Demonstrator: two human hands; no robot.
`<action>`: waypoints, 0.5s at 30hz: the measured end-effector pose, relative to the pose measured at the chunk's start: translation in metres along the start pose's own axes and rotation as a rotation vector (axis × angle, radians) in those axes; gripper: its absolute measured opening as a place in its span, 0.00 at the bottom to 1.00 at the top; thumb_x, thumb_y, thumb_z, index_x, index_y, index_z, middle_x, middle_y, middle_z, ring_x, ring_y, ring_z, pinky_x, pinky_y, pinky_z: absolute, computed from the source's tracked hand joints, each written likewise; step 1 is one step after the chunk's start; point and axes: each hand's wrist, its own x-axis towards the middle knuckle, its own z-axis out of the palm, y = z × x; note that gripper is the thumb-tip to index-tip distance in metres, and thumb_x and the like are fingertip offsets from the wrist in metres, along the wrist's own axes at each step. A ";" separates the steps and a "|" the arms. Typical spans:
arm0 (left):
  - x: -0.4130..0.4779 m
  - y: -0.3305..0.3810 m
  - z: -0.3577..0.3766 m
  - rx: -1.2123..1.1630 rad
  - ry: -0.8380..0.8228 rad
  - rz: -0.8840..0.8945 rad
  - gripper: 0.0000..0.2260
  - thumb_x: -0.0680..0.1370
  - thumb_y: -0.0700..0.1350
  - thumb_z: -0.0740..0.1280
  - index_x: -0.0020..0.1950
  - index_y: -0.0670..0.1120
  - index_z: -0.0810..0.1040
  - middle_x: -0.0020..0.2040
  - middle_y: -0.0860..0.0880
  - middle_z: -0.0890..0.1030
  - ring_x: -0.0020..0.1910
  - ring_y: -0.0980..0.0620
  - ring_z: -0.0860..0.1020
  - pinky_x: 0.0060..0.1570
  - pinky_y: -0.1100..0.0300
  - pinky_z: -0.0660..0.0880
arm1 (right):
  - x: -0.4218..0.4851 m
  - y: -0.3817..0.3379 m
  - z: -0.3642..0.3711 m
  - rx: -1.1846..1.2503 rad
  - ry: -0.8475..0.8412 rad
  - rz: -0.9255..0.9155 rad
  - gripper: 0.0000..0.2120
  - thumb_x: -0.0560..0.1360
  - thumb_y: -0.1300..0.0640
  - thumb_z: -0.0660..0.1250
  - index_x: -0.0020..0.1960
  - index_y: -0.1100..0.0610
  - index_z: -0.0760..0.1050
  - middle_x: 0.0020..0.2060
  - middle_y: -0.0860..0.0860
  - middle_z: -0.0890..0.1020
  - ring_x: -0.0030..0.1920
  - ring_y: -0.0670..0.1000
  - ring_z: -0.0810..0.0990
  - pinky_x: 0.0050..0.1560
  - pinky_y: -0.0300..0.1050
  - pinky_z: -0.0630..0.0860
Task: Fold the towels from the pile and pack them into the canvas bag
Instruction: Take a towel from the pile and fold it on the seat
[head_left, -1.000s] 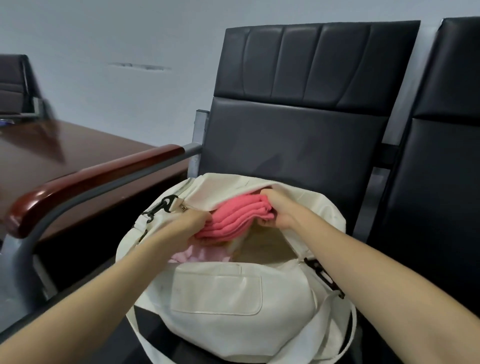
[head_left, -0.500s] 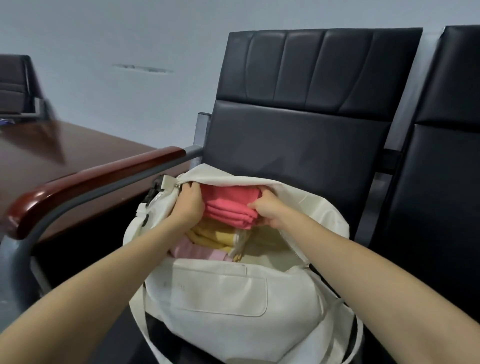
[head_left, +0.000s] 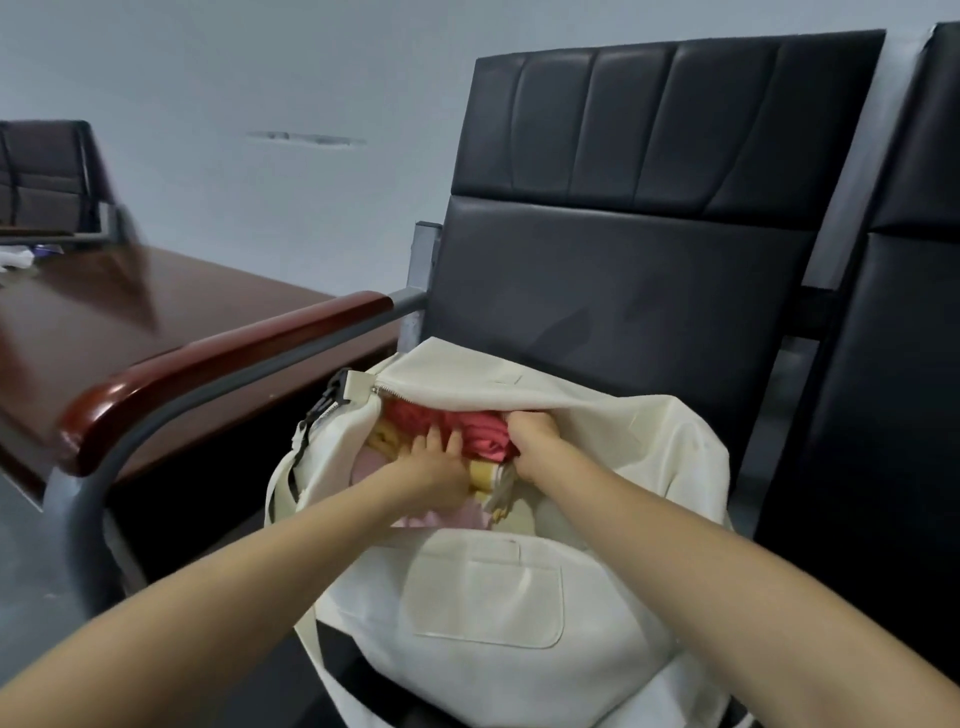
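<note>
coral towel (head_left: 483, 434) sits inside the canvas bag (head_left: 488, 597) atop a yellow towel (head_left: 384, 441); right hand (head_left: 537, 441) clutches its end to steer it, left hand (head_left: 439, 467) just beside presses flat-fingered, probably seating it.

right hand (head_left: 531, 437): fingertips hidden behind the red towel (head_left: 480, 435), under the flap of the bag (head_left: 613, 582). bag bottom cut off below. clutter (head_left: 18, 255) on the far table (head_left: 156, 322) is blurred.

An office meeting room, it seems: a black padded chair (head_left: 623, 249) with a wood-capped armrest (head_left: 208, 364), its twin (head_left: 909, 364) just to its right, a long polished wooden table (head_left: 104, 322) to its left, and a plain pale wall (head_left: 260, 78) behind.
</note>
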 end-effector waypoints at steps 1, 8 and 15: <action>-0.002 -0.001 -0.002 -0.063 -0.011 -0.010 0.33 0.82 0.51 0.54 0.78 0.44 0.36 0.77 0.37 0.36 0.76 0.34 0.43 0.74 0.43 0.45 | -0.005 0.000 -0.001 -0.004 -0.032 -0.009 0.06 0.77 0.61 0.64 0.50 0.63 0.78 0.44 0.59 0.83 0.40 0.56 0.81 0.41 0.47 0.80; -0.008 -0.010 -0.022 -0.003 0.002 0.041 0.26 0.79 0.55 0.62 0.73 0.44 0.67 0.73 0.43 0.68 0.69 0.44 0.69 0.68 0.52 0.66 | -0.078 0.006 -0.041 -0.995 -0.227 -0.484 0.07 0.75 0.62 0.64 0.39 0.56 0.76 0.38 0.53 0.81 0.40 0.53 0.80 0.38 0.43 0.78; -0.003 -0.057 -0.037 0.277 0.769 0.497 0.10 0.66 0.39 0.64 0.43 0.42 0.83 0.42 0.45 0.81 0.40 0.43 0.81 0.32 0.59 0.75 | -0.019 -0.003 -0.063 -1.494 -0.043 -1.086 0.13 0.80 0.55 0.58 0.61 0.57 0.75 0.62 0.53 0.71 0.63 0.58 0.68 0.61 0.49 0.67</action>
